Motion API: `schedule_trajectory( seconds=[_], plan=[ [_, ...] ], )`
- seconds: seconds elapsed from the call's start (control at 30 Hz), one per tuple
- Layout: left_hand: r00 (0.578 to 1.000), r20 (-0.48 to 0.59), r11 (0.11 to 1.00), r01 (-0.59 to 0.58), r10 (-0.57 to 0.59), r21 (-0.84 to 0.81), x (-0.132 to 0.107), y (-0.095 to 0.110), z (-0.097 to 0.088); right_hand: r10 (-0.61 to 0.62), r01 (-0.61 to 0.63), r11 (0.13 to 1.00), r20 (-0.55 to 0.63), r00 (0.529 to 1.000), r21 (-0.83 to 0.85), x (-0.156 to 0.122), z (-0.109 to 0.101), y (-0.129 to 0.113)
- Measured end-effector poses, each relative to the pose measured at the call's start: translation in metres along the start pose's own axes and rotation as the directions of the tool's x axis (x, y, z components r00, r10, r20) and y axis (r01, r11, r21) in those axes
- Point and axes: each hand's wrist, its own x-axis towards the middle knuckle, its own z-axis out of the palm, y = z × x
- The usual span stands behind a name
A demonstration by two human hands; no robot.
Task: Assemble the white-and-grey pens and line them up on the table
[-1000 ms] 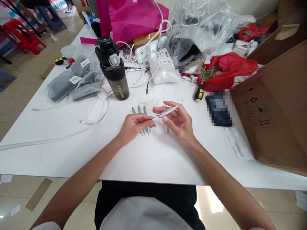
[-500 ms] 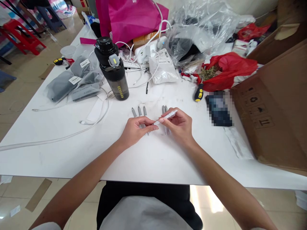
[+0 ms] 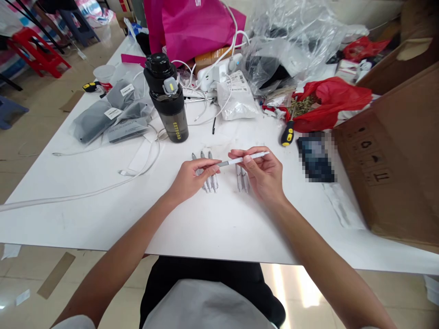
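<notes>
A white pen with a grey grip section (image 3: 236, 161) is held nearly level above the table, between both hands. My left hand (image 3: 190, 179) pinches its grey end between thumb and fingers. On the white barrel, near the other end, my right hand (image 3: 268, 176) has thumb and fingers closed. Three similar pens (image 3: 215, 183) lie side by side under and beside my left hand, partly covered by its fingers. Close to my right hand lie more such pens (image 3: 239, 182), at least two, with their upper ends hidden.
A black bottle (image 3: 168, 103) stands behind my left hand. Bagged dark items (image 3: 99, 116) and a white cable (image 3: 140, 171) lie left. To the right are a yellow-black screwdriver (image 3: 287, 133), a red bag (image 3: 338, 103) and a cardboard box (image 3: 394, 151). A white packet (image 3: 236, 98) sits behind.
The pen has turned to nearly level, and its grey section now shows between my hands. My right hand has moved slightly right, away from my left. The view has shifted slightly.
</notes>
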Motion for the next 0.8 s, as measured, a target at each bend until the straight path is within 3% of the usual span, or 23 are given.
schedule_trajectory(
  seconds=[0.2,0.37,0.47,0.67,0.8],
  plan=[
    [0.999,0.025,0.992,-0.034,0.031,0.123,-0.001,-0.004,-0.001,-0.014,0.013,0.999,-0.041,0.999,-0.035,-0.001,0.0,0.0],
    [0.966,-0.048,0.943,-0.236,0.254,0.236,-0.002,-0.01,0.004,-0.028,0.021,0.997,-0.095,0.995,-0.078,-0.003,0.001,0.003],
    [0.955,-0.042,0.918,-0.27,0.294,0.291,-0.003,-0.01,0.008,-0.035,0.022,0.995,-0.131,0.991,-0.098,-0.001,0.001,0.003],
    [0.965,-0.009,0.929,-0.251,0.264,0.273,-0.005,-0.005,0.01,0.036,-0.01,0.992,-0.21,0.977,0.123,0.018,-0.014,-0.01],
    [0.962,-0.072,0.938,-0.24,0.265,0.25,-0.004,-0.006,0.006,0.097,-0.064,0.967,-0.127,0.987,0.247,0.029,-0.039,-0.02]
  ],
)
